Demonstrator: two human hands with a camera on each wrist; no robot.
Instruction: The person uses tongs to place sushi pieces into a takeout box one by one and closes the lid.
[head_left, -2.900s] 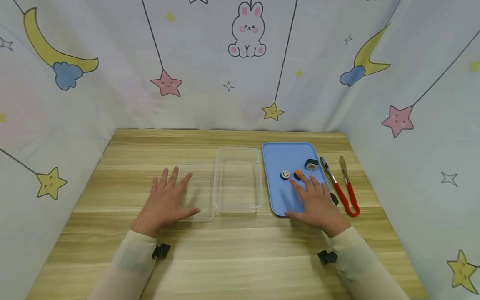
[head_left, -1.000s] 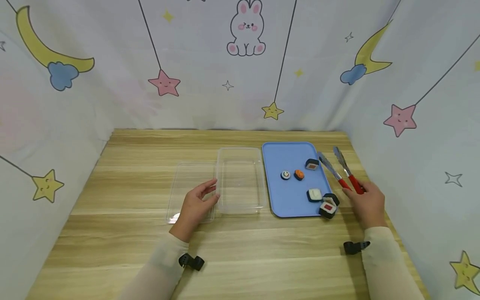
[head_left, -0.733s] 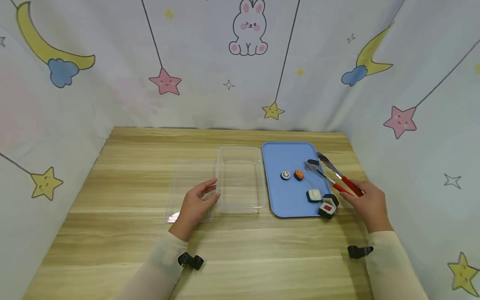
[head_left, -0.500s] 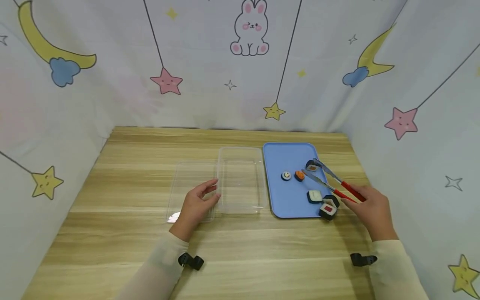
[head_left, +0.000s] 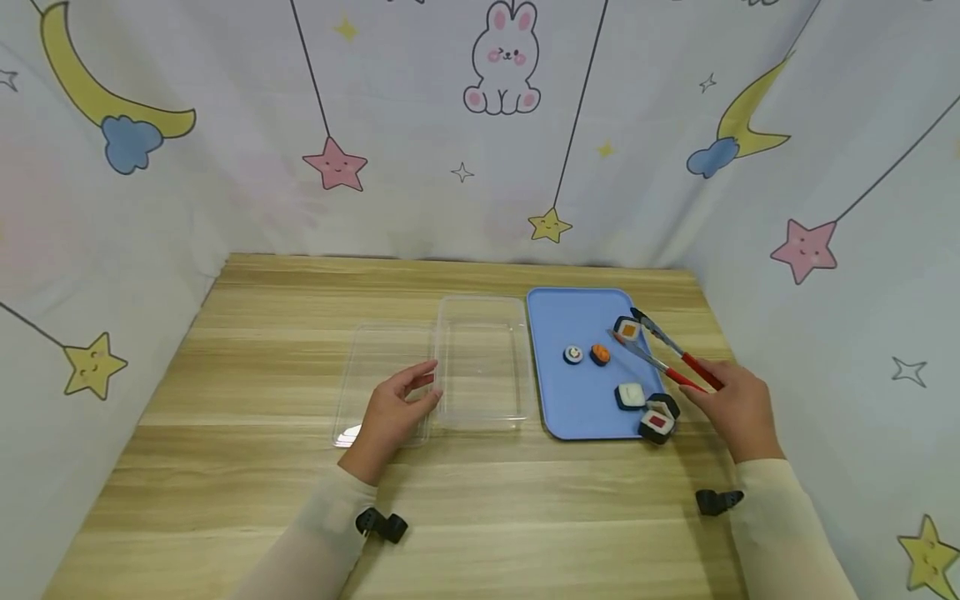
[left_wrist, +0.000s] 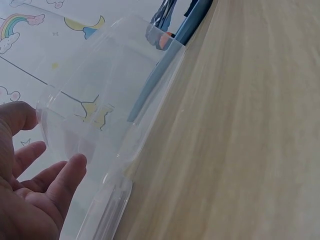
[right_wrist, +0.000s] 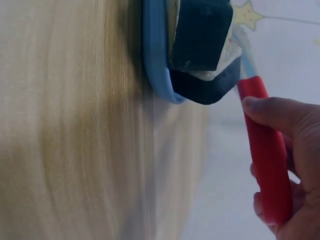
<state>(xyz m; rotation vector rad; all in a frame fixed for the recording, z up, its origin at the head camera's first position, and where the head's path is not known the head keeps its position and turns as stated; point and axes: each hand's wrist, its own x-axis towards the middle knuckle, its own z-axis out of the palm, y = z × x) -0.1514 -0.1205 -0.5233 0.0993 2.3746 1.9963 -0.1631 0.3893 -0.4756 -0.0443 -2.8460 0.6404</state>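
Note:
My left hand (head_left: 397,408) rests its fingertips on the left wall of a clear plastic container (head_left: 480,419), fingers loosely bent; the left wrist view shows them at its wall. My right hand (head_left: 738,412) grips the red handles of metal tongs (head_left: 678,371), thumb along one handle in the right wrist view. The tong tips straddle a sushi roll with an orange centre (head_left: 628,330) at the blue tray's (head_left: 570,417) right side; whether both tips touch it I cannot tell. A small white roll (head_left: 573,355) and an orange-topped piece (head_left: 600,355) lie left of it.
A clear lid (head_left: 360,375) lies flat left of the container, partly under my left hand. At the tray's near right corner sit a white-topped roll (head_left: 630,396), a roll with a red centre (head_left: 657,423) and another dark roll (head_left: 663,405) behind it.
Both hands were spread open over the table. The right hand has taken up the tongs and brought them over the tray; the roll at their tips now faces differently. The left hand has moved to the container.

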